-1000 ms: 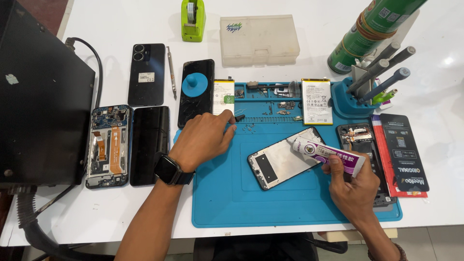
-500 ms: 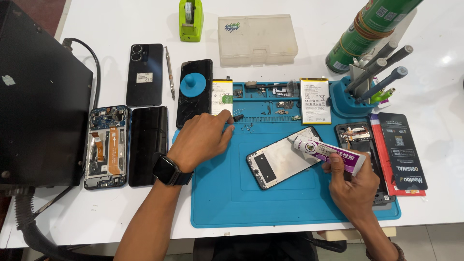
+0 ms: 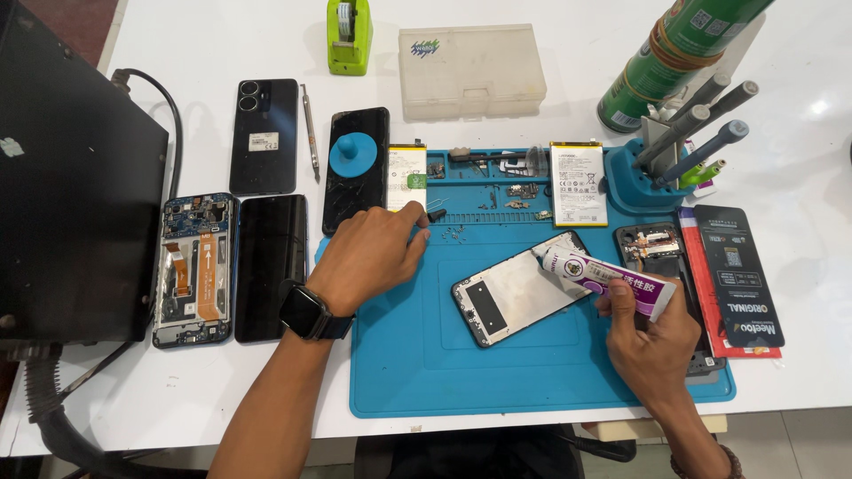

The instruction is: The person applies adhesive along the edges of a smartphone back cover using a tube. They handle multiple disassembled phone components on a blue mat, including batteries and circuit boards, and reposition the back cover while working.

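Observation:
My right hand grips a white and purple glue tube. Its nozzle touches the top right edge of an opened phone frame, which lies face down on the blue work mat. My left hand rests on the mat's upper left part with a smartwatch on its wrist. The fingertips of that hand pinch a small black piece next to loose screws and a phone battery.
A second battery, small parts and a blue tool holder sit along the mat's top. Three phones and a stripped phone body lie to the left, beside a black box. Another open phone and packaging lie to the right.

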